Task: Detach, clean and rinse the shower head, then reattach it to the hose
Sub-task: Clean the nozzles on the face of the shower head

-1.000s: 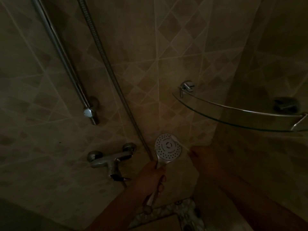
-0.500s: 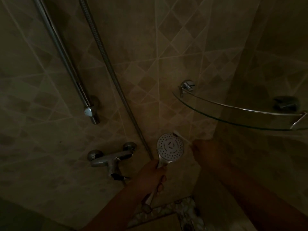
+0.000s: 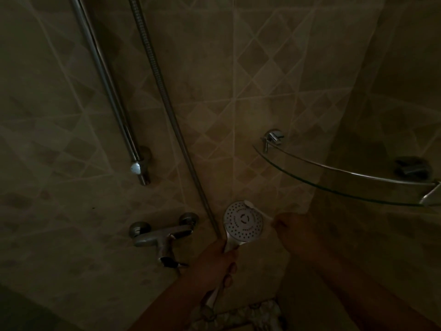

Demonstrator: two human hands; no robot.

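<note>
Dim tiled walls fill the frame; at lower centre the left hand point(image 3: 216, 261) clenches the shower head point(image 3: 243, 220) face-up so the right hand point(image 3: 294, 226), grasping a toothbrush point(image 3: 259, 211), can scrub.

The white brush point(image 3: 259, 210) in the right hand point(image 3: 296, 229) climbed from the shower head point(image 3: 243, 222)'s right side to its upper rim, and the right hand rose and drew back slightly with it.
</note>
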